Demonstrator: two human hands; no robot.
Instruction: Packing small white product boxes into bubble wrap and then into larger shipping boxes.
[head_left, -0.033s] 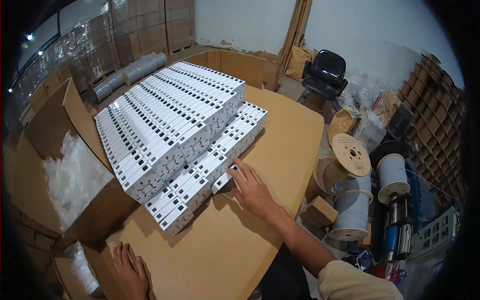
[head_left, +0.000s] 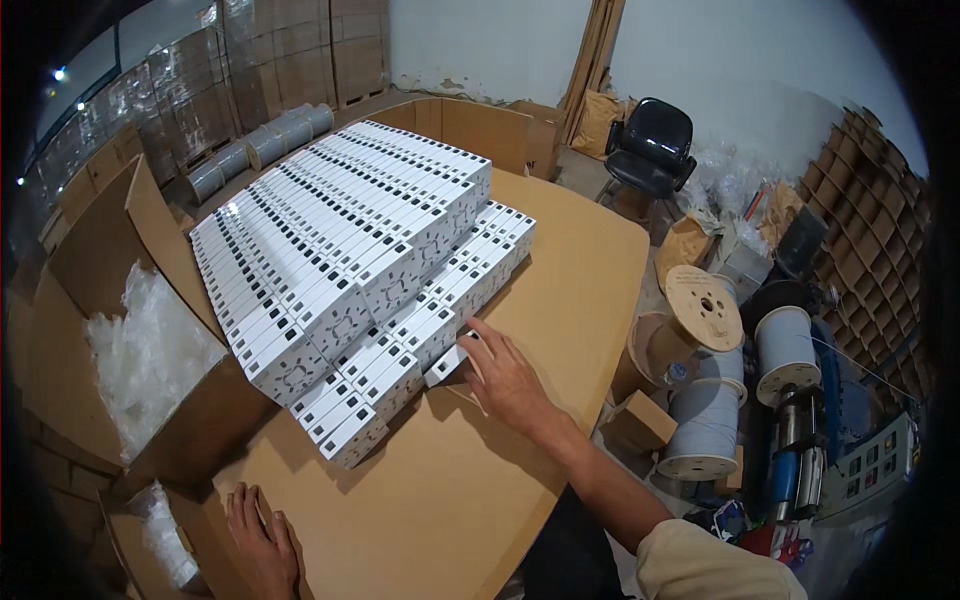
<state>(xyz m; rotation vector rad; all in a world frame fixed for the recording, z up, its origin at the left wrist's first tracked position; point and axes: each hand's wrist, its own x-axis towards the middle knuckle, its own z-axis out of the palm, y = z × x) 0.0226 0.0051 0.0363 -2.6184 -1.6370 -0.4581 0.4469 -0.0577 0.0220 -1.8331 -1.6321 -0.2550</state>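
Tiers of narrow white boxes with dark square marks (head_left: 330, 240) stand closely packed on a brown cardboard-topped table (head_left: 590, 250). One more white box (head_left: 445, 368) lies low against the stack's near right side. My right hand (head_left: 505, 380) is closed around that box's right end, thumb on the near side and fingers bent over the far side; the hand hides part of the box. At the table's lower left, my left hand (head_left: 262, 540) rests flat with fingers stretched and nothing in it.
An open carton (head_left: 190, 420) of clear plastic bags stands left of the stack, with a smaller carton (head_left: 150, 540) below it. To the right of the table are cable spools (head_left: 700, 420), a black chair (head_left: 650, 150) and a machine (head_left: 870, 470).
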